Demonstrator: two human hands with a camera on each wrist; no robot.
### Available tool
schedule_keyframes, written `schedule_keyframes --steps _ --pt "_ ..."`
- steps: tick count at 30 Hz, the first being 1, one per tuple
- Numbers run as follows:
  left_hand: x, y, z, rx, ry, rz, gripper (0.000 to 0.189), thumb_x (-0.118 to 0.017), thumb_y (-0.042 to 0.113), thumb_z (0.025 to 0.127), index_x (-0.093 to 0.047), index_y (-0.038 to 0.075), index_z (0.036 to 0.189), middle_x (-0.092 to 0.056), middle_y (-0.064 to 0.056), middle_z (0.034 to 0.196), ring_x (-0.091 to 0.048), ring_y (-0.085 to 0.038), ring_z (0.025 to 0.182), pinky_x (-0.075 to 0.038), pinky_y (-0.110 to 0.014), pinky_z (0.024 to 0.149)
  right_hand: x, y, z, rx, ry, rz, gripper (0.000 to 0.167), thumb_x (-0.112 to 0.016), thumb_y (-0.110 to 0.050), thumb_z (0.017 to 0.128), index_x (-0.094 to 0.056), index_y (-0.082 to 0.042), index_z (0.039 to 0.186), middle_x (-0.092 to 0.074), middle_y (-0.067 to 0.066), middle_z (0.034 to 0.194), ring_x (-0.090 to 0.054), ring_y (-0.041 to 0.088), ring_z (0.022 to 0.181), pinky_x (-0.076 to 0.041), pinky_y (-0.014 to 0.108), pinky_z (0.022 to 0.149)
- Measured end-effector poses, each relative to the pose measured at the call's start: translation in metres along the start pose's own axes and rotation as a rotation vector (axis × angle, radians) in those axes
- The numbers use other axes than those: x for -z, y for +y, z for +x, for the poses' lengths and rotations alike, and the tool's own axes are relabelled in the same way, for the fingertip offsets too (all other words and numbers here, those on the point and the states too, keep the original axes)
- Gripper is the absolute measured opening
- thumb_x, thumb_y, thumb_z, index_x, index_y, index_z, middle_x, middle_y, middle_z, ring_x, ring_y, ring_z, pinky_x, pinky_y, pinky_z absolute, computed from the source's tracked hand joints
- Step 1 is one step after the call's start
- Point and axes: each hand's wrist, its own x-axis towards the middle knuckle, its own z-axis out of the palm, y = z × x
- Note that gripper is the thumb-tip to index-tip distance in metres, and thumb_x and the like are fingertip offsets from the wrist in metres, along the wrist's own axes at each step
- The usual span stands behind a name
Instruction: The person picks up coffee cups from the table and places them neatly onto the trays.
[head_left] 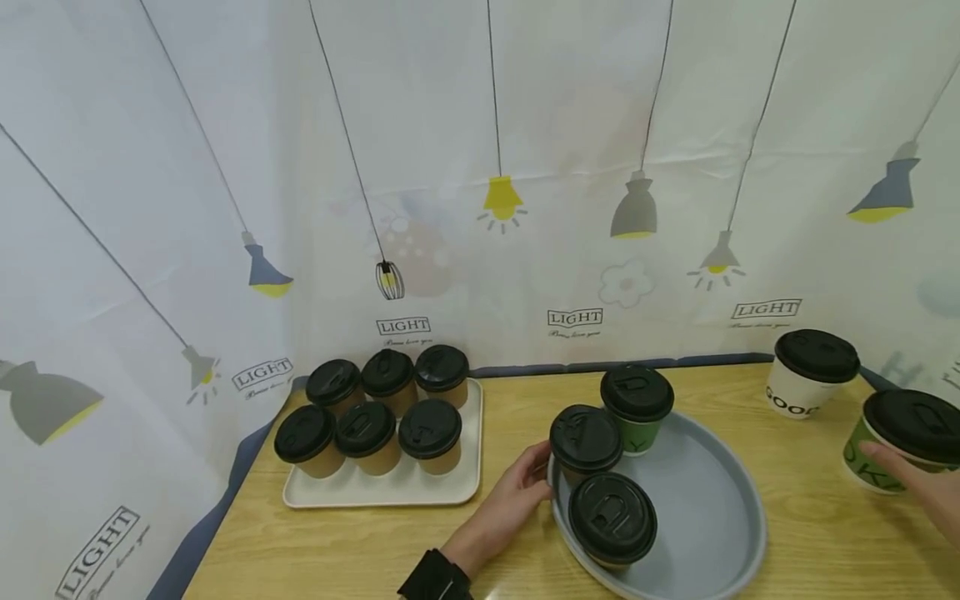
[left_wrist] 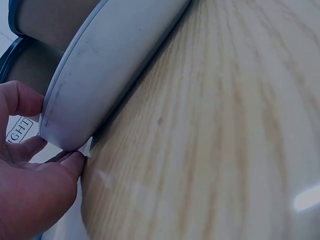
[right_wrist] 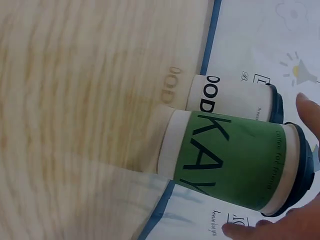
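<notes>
In the head view my left hand [head_left: 517, 492] grips the left rim of a round grey tray [head_left: 723, 517]; close up, fingers lie over the tray wall [left_wrist: 107, 65] and the thumb at its lower edge. Three black-lidded cups stand on the tray's left part: a green one [head_left: 639, 429], a brown one [head_left: 587, 442] and a nearer one [head_left: 612, 521]. At the far right, my right hand [head_left: 926, 492] is at a green paper cup [right_wrist: 235, 160] with a black lid, fingers spread to either side of the lid. The cup stands upright on the table.
Behind the green cup stands a white cup [head_left: 802, 383] with a black lid. To the left, a cream rectangular tray [head_left: 468, 467] carries several brown cups [head_left: 375, 450] with black lids. A printed curtain [head_left: 525, 275] hangs along the back of the wooden table [head_left: 337, 550].
</notes>
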Motion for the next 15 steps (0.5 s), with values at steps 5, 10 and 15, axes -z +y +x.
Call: schedule_keyframes --steps 5,10,15 --pt "0.002 -0.001 0.001 0.003 0.008 -0.002 0.068 -0.059 0.007 0.096 -0.036 0.008 0.159 -0.036 -0.012 0.163 -0.036 -0.03 0.149 -0.035 -0.043 0.119 -0.015 0.02 0.01 0.065 -0.006 0.088 0.148 -0.036 -0.108 0.054 0.004 -0.022 0.167 0.004 0.011 0.174 -0.003 0.039 0.158 -0.003 0.065 0.123" --pt "0.003 -0.003 0.002 0.014 0.003 -0.007 0.068 -0.059 0.007 0.096 -0.035 0.009 0.16 -0.035 -0.012 0.164 -0.034 -0.03 0.15 -0.033 -0.043 0.12 0.001 -0.017 0.002 0.044 -0.059 0.083 0.165 -0.027 -0.112 0.041 -0.001 -0.009 0.167 0.001 0.021 0.172 -0.002 0.045 0.156 -0.002 0.067 0.122" --pt "0.003 -0.004 0.003 0.024 -0.001 -0.005 0.069 -0.058 0.007 0.096 -0.034 0.01 0.16 -0.034 -0.011 0.164 -0.033 -0.028 0.151 -0.032 -0.042 0.121 0.008 -0.033 -0.001 0.074 -0.053 0.082 0.164 -0.025 -0.111 0.043 -0.012 -0.001 0.164 -0.008 0.029 0.168 -0.008 0.049 0.154 -0.004 0.065 0.123"
